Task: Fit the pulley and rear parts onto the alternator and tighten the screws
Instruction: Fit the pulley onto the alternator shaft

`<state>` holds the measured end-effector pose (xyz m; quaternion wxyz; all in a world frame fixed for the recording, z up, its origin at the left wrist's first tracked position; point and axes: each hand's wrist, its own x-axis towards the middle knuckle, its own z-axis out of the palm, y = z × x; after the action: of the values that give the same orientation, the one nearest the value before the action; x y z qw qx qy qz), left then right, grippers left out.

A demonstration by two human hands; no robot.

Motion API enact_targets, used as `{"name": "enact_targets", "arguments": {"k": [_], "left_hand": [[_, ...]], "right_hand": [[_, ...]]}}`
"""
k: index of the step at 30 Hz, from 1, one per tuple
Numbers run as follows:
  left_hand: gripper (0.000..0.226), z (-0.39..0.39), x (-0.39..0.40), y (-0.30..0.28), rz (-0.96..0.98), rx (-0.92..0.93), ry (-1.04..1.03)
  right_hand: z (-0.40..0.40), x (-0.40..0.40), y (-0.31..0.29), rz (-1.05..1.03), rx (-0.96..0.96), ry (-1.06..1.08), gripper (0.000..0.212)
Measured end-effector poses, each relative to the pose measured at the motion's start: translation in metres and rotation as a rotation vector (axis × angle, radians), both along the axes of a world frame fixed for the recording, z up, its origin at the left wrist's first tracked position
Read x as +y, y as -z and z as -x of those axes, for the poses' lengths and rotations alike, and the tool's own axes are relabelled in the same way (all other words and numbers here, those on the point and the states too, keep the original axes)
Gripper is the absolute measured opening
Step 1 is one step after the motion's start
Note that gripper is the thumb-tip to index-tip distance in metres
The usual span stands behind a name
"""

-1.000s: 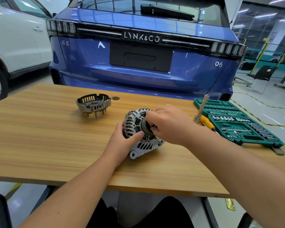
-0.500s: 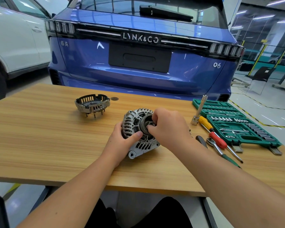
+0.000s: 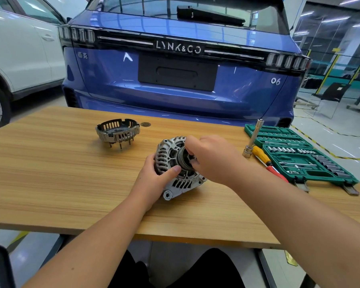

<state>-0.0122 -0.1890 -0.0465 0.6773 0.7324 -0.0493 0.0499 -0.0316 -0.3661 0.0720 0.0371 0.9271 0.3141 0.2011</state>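
Blue car (image 3: 175,90) is standing beyond the worktop (image 3: 50,173); everything below is placed relative to the alternator (image 3: 175,173).

Alternator is lying on its side near the worktop's middle, pulley (image 3: 184,157) end facing up toward the camera. Rear cover (image 3: 117,130) is sitting well apart, behind and left of the alternator, not yet fitted. Green socket set (image 3: 299,159) is lying open, well right of the alternator, with a socket driver (image 3: 252,140) and a yellow screwdriver (image 3: 261,154) between them.

Change over the last second: right hand (image 3: 214,161) has rotated at the pulley hub, its knuckles now rolling further over the top. Judgement: the pulley fastener is being spun on by hand, so tool tightening is still to come.

Pose: left hand (image 3: 154,175) is gripping the housing's left edge, thumb pressing across the front face, steadying it. Right hand is coming in from the right, fingers curled and pinching at the pulley centre; what exactly they hold is hidden.
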Motion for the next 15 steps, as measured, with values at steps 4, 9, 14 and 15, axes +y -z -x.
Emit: {"name": "enact_targets", "arguments": {"k": [4, 9, 14, 15], "left_hand": [[0.058, 0.001, 0.0, -0.001, -0.009, 0.003, -0.002], [0.056, 0.001, 0.0, -0.002, -0.009, -0.002, -0.004], [0.055, 0.002, 0.0, -0.001, -0.024, -0.008, -0.011], [0.056, 0.002, 0.0, -0.002, -0.021, -0.007, -0.006]], "right_hand": [[-0.001, -0.001, -0.001, 0.015, 0.026, 0.004, 0.024], [0.0, 0.002, 0.001, -0.092, 0.077, 0.148, 0.018], [0.004, 0.008, 0.002, -0.088, 0.058, 0.213, 0.014], [0.004, 0.009, 0.002, -0.038, 0.046, 0.198, 0.013]]}}
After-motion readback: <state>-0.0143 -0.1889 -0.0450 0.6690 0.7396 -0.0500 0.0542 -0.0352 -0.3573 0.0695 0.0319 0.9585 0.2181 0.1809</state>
